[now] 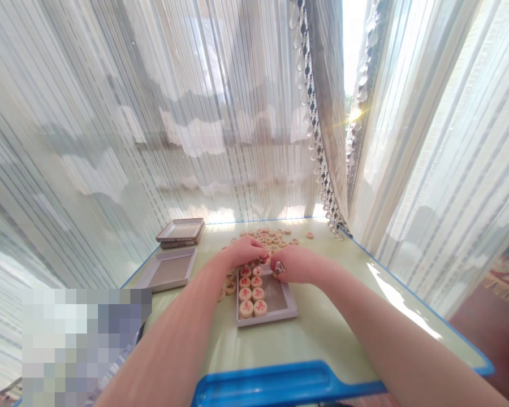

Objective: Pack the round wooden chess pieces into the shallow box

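While left hand [246, 250] touches pieces [275, 234], right hand [296, 265] curls.

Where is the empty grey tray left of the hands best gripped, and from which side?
Probably the right long rim of the empty grey tray, thumb inside, fingers outside, coming from the right. It lies flat and shallow, so only the raised rim gives hold, and the curtain hangs close on its left.

Sheer striped curtains [152, 113] hang close on all sides, edged with a beaded trim [318, 141]. Bright sun comes through a narrow window gap [350, 45] and falls across the pale green, blue-rimmed tabletop [322, 339]. A red patterned carpet [498, 305] shows at the right.
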`<state>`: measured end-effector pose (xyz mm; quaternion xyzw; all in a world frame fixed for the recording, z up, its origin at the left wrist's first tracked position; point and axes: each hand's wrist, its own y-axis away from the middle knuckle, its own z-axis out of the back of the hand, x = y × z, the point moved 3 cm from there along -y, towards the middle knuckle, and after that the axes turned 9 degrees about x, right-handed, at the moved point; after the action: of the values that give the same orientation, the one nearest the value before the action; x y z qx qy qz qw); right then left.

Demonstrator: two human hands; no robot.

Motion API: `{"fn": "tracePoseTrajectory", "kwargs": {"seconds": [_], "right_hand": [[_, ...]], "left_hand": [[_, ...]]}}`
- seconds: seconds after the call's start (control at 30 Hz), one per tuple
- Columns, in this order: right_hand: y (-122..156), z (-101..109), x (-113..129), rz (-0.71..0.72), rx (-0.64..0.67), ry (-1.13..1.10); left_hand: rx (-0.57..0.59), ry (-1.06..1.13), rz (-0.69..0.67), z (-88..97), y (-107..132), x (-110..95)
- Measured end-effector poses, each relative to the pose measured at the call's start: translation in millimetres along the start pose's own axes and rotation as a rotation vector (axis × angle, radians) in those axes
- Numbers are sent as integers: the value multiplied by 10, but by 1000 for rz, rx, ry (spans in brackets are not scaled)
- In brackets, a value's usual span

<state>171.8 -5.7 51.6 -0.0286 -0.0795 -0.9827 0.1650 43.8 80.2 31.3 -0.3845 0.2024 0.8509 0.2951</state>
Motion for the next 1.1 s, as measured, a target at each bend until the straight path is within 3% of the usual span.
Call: {"fn": "tracePoseTrajectory", "kwargs": {"seconds": [0.63, 0.83, 1.1], "right_hand": [[-43, -6, -123, 19, -79, -145], [-150, 5, -462, -205, -326, -181], [-280, -155, -634, -286, -291, -159]], "left_hand": [[28, 38, 16, -5, 26, -41], [-132, 70, 23, 33, -10, -13], [-309, 106, -21, 132, -50, 63]]}}
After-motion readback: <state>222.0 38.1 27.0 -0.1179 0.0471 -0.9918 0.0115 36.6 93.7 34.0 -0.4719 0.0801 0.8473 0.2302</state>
